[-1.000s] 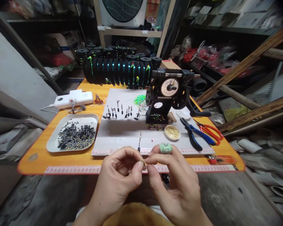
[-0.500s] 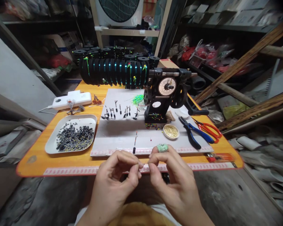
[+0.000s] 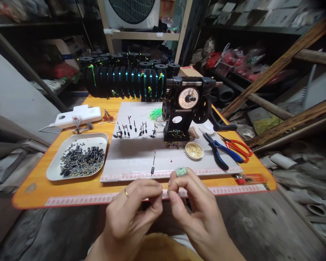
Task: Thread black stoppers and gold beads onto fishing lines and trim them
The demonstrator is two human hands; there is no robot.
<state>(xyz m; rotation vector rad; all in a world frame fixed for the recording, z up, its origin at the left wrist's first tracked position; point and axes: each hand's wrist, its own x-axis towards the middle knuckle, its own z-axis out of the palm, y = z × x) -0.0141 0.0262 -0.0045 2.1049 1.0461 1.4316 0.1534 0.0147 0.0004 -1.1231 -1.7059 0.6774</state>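
Note:
My left hand [image 3: 133, 212], with a gold ring, is closed in a pinch above the table's front edge. My right hand [image 3: 195, 210], green tape wrapped round one finger, pinches just beside it. Whatever lies between the fingertips is too small to make out. A narrow gap separates the two hands. Beyond them, a small black fishing-rig piece [image 3: 152, 170] with a thin stem lies on the pale board [image 3: 130, 156]. One tiny red bead [image 3: 171, 160] sits to its right. Farther right is a round dish [image 3: 186, 154] of gold-coloured small parts.
A white tray [image 3: 51, 170] of black and grey small parts stands left. A hand-cranked winder [image 3: 176, 123] carries a row of black spools [image 3: 122, 82] at the back. Blue-handled pliers [image 3: 220, 156] and orange-handled scissors [image 3: 239, 146] lie right. A tape measure [image 3: 97, 197] runs along the front edge.
My left hand has rolled over so its back and ring show, its fingers more tucked in. The right hand stays pinched beside it. The whole view has shifted slightly.

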